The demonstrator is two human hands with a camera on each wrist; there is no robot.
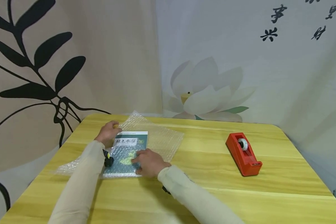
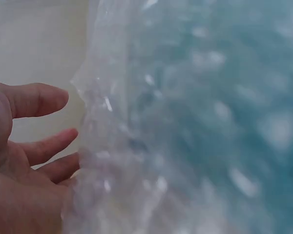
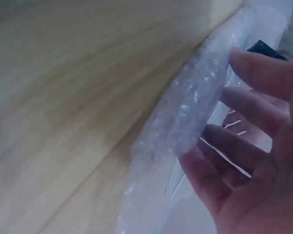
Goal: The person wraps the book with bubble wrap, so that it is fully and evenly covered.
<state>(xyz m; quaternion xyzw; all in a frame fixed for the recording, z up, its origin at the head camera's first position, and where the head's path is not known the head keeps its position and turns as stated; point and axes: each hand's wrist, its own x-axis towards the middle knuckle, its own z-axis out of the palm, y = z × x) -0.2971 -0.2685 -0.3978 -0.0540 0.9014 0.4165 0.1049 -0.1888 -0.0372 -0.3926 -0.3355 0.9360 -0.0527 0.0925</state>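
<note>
A teal book [image 1: 142, 137] with a white label lies on a sheet of bubble wrap [image 1: 159, 133]. A flap of the wrap covers the lower part of its cover, while the top strip shows bare. My left hand [image 1: 108, 132] is at the book's upper left edge. In the left wrist view its thumb and fingers stand apart beside the wrap's edge [image 2: 105, 97]. My right hand [image 1: 151, 162] rests on the book's lower right side, over the wrap. Its fingers [image 3: 249, 107] are spread and nearly straight against the folded plastic in the right wrist view.
A red tape dispenser [image 1: 247, 161] with a roll of tape [image 1: 243, 144] stands on the right of the yellow wooden table [image 1: 201, 161]. Another corner of bubble wrap [image 1: 68, 167] sticks out left under my left sleeve. Printed curtains [image 1: 123, 56] hang behind the table.
</note>
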